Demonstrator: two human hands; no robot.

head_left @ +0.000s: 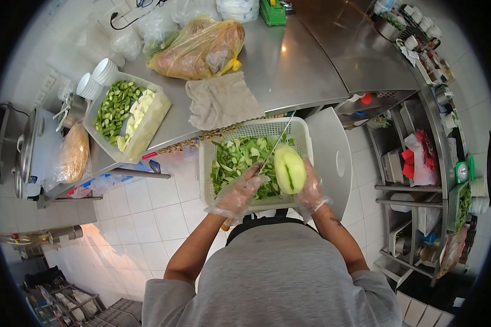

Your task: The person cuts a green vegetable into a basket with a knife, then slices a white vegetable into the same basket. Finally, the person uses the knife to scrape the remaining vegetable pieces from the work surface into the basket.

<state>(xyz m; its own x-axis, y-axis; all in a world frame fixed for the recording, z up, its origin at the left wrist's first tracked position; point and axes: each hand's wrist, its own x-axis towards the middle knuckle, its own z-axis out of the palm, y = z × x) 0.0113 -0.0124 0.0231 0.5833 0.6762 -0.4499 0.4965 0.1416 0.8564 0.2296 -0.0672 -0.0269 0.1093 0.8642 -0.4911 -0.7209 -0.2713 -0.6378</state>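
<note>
My feed shows the gloved right hand (311, 188) grasping the pale-green fruit (289, 166), long axis twelve to six, over the white basket (205, 170). The fruit lies toward two o'clock from the farther left hand (237, 191), which grips a knife (279, 138), blade to one o'clock.

On the table (289, 65), the cloth (223, 101) lies at the front edge, the bag (202, 49) behind it. Left of the cloth, at the same edge, stands the container (150, 131). Before this edge is the basket (205, 177), with leaves (229, 158) inside and the gourd (287, 170) above its right side
</note>
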